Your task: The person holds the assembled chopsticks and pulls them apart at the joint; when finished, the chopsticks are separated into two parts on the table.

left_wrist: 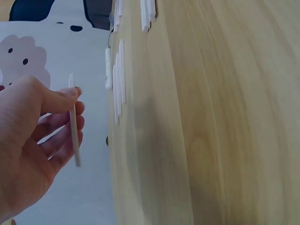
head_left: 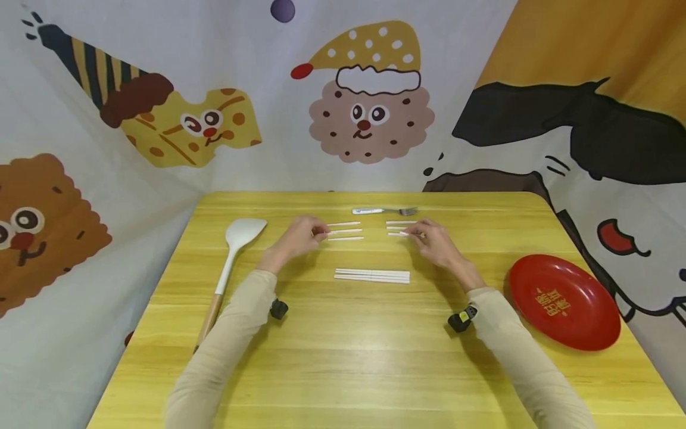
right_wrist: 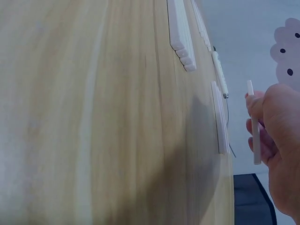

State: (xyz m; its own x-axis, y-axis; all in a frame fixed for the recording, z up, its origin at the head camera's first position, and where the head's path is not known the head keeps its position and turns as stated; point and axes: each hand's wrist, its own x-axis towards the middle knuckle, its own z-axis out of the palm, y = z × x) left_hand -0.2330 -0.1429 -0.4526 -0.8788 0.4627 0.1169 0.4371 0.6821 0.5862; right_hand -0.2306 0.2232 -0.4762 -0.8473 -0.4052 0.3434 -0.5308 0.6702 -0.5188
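Observation:
Between thumb and forefinger, my left hand (head_left: 301, 237) pinches a short white stick (left_wrist: 74, 126) with a narrower tip, held above the table. My right hand (head_left: 435, 243) pinches a similar short white stick (right_wrist: 255, 136) with its thumb and fingers. Beside the left fingers, a row of short white sticks (head_left: 345, 238) lies on the tabletop. Another row of short white sticks (head_left: 395, 227) lies by the right fingers, which partly cover it in the head view. Nearer to me, white sticks (head_left: 372, 275) lie close together in a tight bundle.
A fork (head_left: 370, 211) with a white handle lies behind the two rows. On the left is a white spatula (head_left: 231, 244) with a wooden handle, partly under the left sleeve. A red oval plate (head_left: 584, 298) sits at the right of the wooden table (head_left: 354, 357).

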